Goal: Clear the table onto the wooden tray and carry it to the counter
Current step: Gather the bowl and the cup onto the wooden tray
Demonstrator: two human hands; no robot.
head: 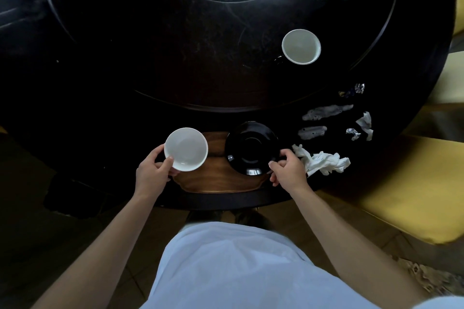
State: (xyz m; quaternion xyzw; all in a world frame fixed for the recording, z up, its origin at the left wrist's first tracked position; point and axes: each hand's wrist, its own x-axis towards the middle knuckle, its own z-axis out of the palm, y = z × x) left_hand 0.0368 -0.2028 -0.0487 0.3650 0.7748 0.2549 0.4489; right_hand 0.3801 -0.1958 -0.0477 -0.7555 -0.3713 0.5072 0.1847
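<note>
Over tray [216, 180] at table [125, 70] edge: left hand [153, 170] gripping white bowl [186, 148]; right hand [288, 170] pinching black saucer [251, 149] rim; crumpled napkin [324, 162] beside.

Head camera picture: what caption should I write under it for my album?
Left hand holds a white bowl and right hand a black saucer over the wooden tray.

Qty: 1 wooden tray [216, 180]; 1 white bowl [186, 149]; 1 black saucer [251, 150]; 1 cup [300, 46]; 2 foil wrappers [352, 134]; 2 tissues [324, 162].
</note>
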